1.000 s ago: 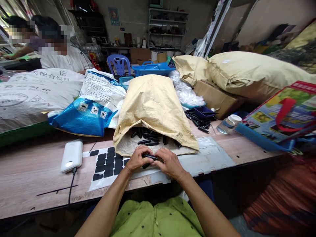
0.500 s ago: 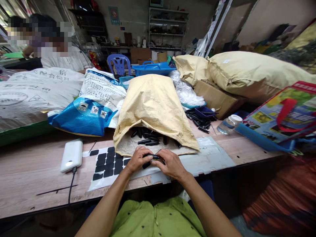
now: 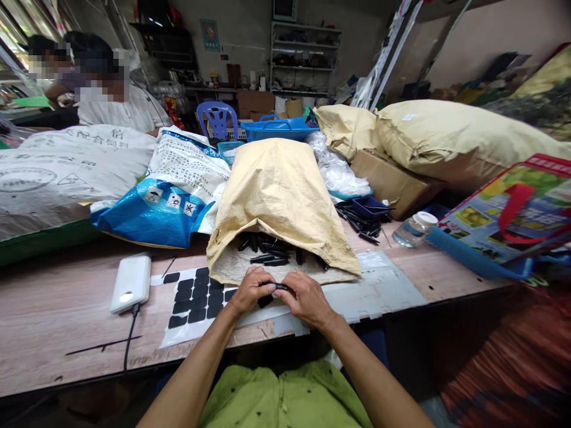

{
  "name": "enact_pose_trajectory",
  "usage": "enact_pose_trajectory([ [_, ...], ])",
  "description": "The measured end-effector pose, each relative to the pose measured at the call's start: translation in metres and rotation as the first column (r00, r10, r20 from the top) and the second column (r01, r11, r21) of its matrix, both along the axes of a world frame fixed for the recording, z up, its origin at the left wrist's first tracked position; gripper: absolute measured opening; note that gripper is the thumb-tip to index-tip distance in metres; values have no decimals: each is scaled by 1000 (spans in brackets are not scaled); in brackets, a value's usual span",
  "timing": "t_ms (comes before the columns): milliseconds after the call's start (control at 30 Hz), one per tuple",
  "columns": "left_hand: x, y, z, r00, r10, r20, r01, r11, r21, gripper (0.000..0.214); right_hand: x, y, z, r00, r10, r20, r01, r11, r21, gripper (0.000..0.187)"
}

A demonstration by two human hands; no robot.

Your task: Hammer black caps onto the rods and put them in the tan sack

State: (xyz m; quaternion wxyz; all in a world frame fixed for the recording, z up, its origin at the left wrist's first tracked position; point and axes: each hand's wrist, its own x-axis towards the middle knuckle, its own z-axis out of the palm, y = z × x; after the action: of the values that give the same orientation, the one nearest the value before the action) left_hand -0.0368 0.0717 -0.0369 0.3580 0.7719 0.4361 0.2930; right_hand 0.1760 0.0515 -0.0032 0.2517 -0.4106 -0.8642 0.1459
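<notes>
Holds a slim black tube [image 3: 282,286] between left hand [image 3: 250,292] and right hand [image 3: 309,298], close together and clamped on its ends, above the bench [image 3: 84,315]. Faces an open yellow sack [image 3: 276,178] just beyond the hands, beside a black-squared sheet [image 3: 191,330] to their left.

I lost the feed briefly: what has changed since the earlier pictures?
The left hand and right hand have shifted their fingers on the black piece; less of it shows than at first. Both still hold it. The far co-worker's arm drew back from over the green sheet. The beige sack and white device stayed put.
</notes>
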Motion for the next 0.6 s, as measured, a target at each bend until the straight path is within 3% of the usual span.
enact_pose_trajectory([
  [300, 1, -2, 5, 998, -56, 24, 56, 998, -5, 49, 6, -8, 3, 987, -68, -143, 48, 989, -141, 21],
  [600, 3, -5, 9, 996, -77, 42, 78, 997, -23, 58, 3, -10, -1, 982, -68, -177, 42, 989, -143, 13],
])
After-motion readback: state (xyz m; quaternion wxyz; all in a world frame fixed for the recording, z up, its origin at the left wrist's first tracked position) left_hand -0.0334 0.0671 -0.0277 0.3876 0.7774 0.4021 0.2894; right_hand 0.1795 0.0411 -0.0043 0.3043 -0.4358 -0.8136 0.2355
